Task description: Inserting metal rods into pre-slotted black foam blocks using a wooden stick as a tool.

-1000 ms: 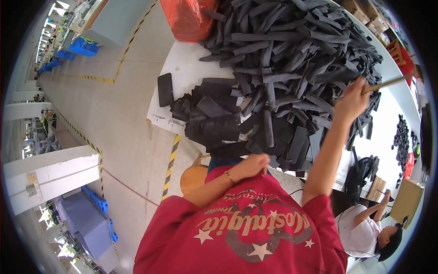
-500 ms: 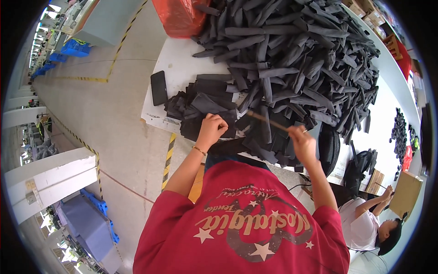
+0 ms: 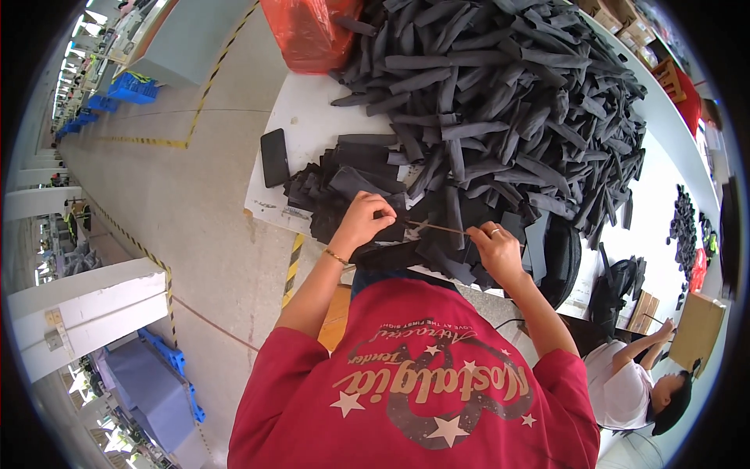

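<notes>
My right hand is closed round a thin brown stick. The stick points left toward my other hand, its far tip near dark cloth. My left hand is closed in a pinch at the near edge of the table, over black fabric pieces. What its fingertips grip is too dark to make out against the cloth. Beyond both hands lies a big heap of dark grey fabric tubes. More flat dark pieces lie between my hands and my body.
A black phone lies at the white table's left edge. Behind it stands a red plastic bag. A black mesh chair back or bag is right of my right hand. Further right sits a person in white, near a cardboard box.
My right hand has moved left and slightly down, bringing the stick closer to my left hand and nearly level. The left hand has stayed almost in place.
</notes>
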Demonstrator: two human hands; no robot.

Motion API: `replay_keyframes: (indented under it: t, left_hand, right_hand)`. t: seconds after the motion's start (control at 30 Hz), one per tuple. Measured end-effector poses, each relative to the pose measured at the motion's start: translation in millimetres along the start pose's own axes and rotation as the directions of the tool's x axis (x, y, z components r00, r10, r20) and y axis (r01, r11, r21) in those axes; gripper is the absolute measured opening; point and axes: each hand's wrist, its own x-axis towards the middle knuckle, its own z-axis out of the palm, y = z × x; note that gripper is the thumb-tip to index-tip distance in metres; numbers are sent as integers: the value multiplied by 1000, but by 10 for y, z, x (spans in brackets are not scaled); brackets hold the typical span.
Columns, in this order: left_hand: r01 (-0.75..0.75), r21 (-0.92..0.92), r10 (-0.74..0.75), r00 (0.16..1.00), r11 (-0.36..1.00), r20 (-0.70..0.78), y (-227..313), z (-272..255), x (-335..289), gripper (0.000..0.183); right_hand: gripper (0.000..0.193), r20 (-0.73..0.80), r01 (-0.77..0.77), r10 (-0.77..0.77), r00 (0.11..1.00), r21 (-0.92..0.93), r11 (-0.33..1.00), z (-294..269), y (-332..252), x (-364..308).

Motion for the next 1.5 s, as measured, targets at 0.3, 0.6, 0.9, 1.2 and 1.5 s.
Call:
replay_keyframes:
  t: [0.3, 0.6, 0.9, 1.2, 1.5]
  left_hand:
    - [-222, -42, 85, 531, 974, -843, 923, 210, -20, 42]
    - [-185, -980, -654, 751, -74, -92, 502, 684, 62, 20]
    - [-242, -957, -783, 559, 161, -273, 423, 177, 275, 24]
    - [-359, -906, -783, 487, 224, -386, 172, -292, 451, 29]
    - [-114, -974, -701, 710, -196, 58, 552, 419, 472, 30]
  right_hand:
    - [25, 181, -356, 320, 930, 661, 661, 548, -486, 220]
    - [14, -17, -342, 444, 896, 611, 714, 777, -971, 373]
    - [9, 163, -321, 278, 947, 530, 785, 389, -855, -203]
    - [15, 232, -411, 343, 910, 409, 814, -319, -744, -770]
    - [10, -186, -161, 399, 898, 706, 690, 255, -727, 629]
